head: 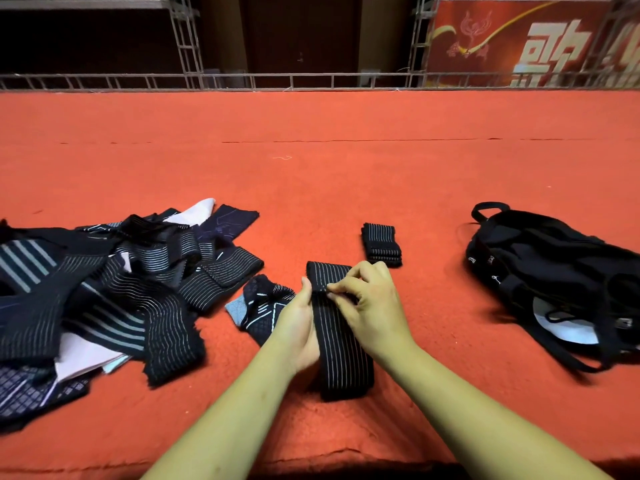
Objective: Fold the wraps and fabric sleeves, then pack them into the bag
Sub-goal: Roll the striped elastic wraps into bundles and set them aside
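Red-orange carpet (pixel 311 174) covers the wide floor. A metal truss rail (pixel 311 79) runs along its far edge, and a red banner (pixel 519 39) with pale lettering hangs at the far right.

On the left lies a loose pile of wraps and sleeves (pixel 121 289), black and navy with white stripes, tangled and overlapping, some showing pale linings. Just right of the pile, a patterned sleeve (pixel 258 306) lies crumpled, touching the left hand.

The left hand (pixel 299 327) grips the left edge of a long striped wrap (pixel 343 355), with its thumb on top near the fold. The wrap lies in the near middle of the carpet, running from near to far, with its far end doubled back over itself. The right hand (pixel 370 306) pinches that doubled end between thumb and forefinger, its other fingers curled above the fabric.

Beyond the right hand, a folded wrap (pixel 382 244) sits on the carpet as a neat compact stack, apart from both hands.

Well to the right lies the black bag (pixel 554 271), slumped on its side with straps trailing towards the near edge and something white (pixel 564 332) showing in its near part.
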A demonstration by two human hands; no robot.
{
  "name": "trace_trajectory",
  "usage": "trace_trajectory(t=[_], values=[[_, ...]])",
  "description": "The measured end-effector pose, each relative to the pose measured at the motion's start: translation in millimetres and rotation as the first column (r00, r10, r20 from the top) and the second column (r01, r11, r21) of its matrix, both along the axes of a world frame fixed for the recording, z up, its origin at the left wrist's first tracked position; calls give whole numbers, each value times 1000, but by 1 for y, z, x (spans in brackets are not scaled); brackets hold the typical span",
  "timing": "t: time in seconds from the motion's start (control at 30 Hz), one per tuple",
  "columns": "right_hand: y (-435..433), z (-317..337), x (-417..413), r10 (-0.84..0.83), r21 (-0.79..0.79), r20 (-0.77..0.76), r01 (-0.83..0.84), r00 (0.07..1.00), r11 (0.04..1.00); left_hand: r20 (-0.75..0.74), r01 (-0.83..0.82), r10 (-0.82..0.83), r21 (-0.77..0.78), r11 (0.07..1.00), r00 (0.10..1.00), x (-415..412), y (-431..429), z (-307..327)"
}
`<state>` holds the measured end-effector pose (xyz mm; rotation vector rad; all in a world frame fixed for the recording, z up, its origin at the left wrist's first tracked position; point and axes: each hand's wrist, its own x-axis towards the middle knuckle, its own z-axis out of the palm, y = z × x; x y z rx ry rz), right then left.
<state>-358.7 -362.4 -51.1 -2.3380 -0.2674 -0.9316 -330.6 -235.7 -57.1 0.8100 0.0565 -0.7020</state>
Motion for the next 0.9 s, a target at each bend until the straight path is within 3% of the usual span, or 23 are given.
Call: trace_trajectory(t=[0.13,0.27,0.37,0.43,0.47,0.53,0.57,0.63,0.73,0.9], values=[[-9,-11,3,52,-131,-45,-58,998,990,13,-23,23,18,1000,1000,2,3,4],[-14,-12,-4,68,-163,-119,-87,991,983,89,-10,2,84,996,996,0,5,2],[-22,1,4,-24,112,-203,48,979,993,194,-1,-18,99,995,981,-1,9,1],[-34,17,15,-111,263,-396,228,912,937,235,37,-59,94,995,970,-3,11,4],[-36,25,18,-63,327,-535,275,843,904,249,61,-82,93,994,965,-4,12,6],[-34,30,19,219,534,-697,291,683,794,252,117,-140,103,988,958,-6,12,10],[-30,32,17,337,632,-683,294,648,717,249,148,-175,123,981,953,-6,12,11],[-23,31,18,410,738,-585,248,700,628,230,180,-224,200,963,947,-8,10,12],[-17,36,23,272,678,-492,168,827,715,183,173,-231,285,943,956,-11,7,7],[-16,58,27,260,720,-304,42,916,693,-66,231,-222,287,930,973,-10,9,-4]])
